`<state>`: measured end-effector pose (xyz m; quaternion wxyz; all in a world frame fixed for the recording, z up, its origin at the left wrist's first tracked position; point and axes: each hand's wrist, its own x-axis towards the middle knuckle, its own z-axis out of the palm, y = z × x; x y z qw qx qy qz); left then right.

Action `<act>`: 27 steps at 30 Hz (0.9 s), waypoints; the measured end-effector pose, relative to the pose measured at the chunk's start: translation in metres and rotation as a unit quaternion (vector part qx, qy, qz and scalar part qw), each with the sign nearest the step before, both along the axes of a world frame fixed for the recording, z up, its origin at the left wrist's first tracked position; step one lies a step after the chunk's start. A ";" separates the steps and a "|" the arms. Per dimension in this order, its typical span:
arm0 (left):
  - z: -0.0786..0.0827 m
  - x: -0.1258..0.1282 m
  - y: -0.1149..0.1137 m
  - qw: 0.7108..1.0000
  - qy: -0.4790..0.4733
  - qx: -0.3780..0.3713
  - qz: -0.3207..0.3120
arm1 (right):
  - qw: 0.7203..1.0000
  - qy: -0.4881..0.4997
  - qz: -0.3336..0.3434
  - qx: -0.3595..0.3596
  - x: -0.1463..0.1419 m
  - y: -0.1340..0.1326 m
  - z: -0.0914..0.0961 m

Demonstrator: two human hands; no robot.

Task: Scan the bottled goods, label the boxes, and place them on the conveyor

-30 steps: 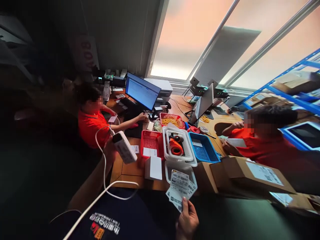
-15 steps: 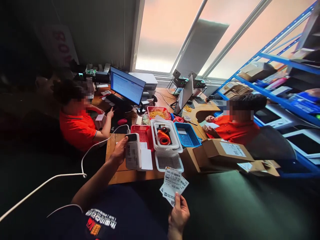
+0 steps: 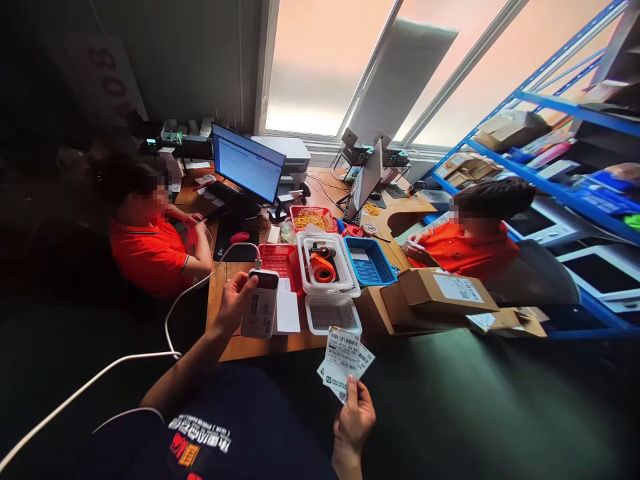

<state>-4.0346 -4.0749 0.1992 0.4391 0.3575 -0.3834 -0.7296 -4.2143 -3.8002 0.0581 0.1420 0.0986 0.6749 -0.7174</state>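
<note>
White plastic gleams on the power-bank-like device point(image 3: 261, 303) in the wearer's left hand point(image 3: 235, 297), whose thumb and fingers close on its upper edge. A white cable point(image 3: 173, 323) runs into its top and loops back towards the wearer. The right hand point(image 3: 354, 413) pinches a small fan of printed slips point(image 3: 343, 357) between thumb and fingers; in view they overlap the near end of the lower white basket point(image 3: 333, 319), with dark floor behind.

The cable seems the likeliest trouble: its loose loop could snag on the table point(image 3: 233, 348) edge and pull on the plug, or drag the device from a one-sided grip. The slips are held only near their lower end, so a slack thumb could let one slide out and drop to the floor.

Compared with a second ago, the device has swung from a slant to nearly upright and now covers part of the white box point(image 3: 288, 313). The slips keep their fanned shape. The co-worker on the left point(image 3: 150, 247) has drawn in an arm that was stretched across the table.
</note>
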 end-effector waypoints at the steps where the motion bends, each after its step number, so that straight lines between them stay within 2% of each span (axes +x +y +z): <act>1: -0.002 0.001 0.000 1.000 -0.005 0.001 0.001 | 1.000 0.006 0.003 0.003 -0.001 -0.001 0.000; 5: -0.015 0.008 -0.002 1.000 -0.020 0.018 0.001 | 1.000 0.018 0.015 0.003 -0.006 -0.005 -0.001; 8: -0.037 0.023 0.004 0.998 -0.031 0.046 -0.020 | 0.999 0.012 0.037 0.003 -0.009 -0.007 -0.004; 10: -0.060 0.038 0.013 0.993 -0.047 0.089 -0.060 | 0.999 0.012 0.050 0.004 -0.009 -0.008 -0.006; 14: -0.118 0.066 0.034 0.975 -0.069 0.169 -0.128 | 0.997 0.004 0.073 -0.001 -0.005 -0.013 -0.008; 17: -0.147 0.079 0.047 0.970 -0.080 0.200 -0.115 | 0.996 -0.008 0.082 -0.013 0.000 -0.019 -0.007; 19: -0.154 0.082 0.052 0.968 -0.086 0.210 -0.108 | 0.996 -0.016 0.086 -0.011 0.003 -0.023 -0.005; 22: -0.152 0.080 0.051 0.965 -0.081 0.213 -0.132 | 0.995 -0.019 0.097 0.000 0.006 -0.028 -0.003; 27: -0.146 0.072 0.039 0.974 -0.066 0.141 -0.166 | 0.995 -0.031 0.096 -0.003 0.002 -0.033 -0.004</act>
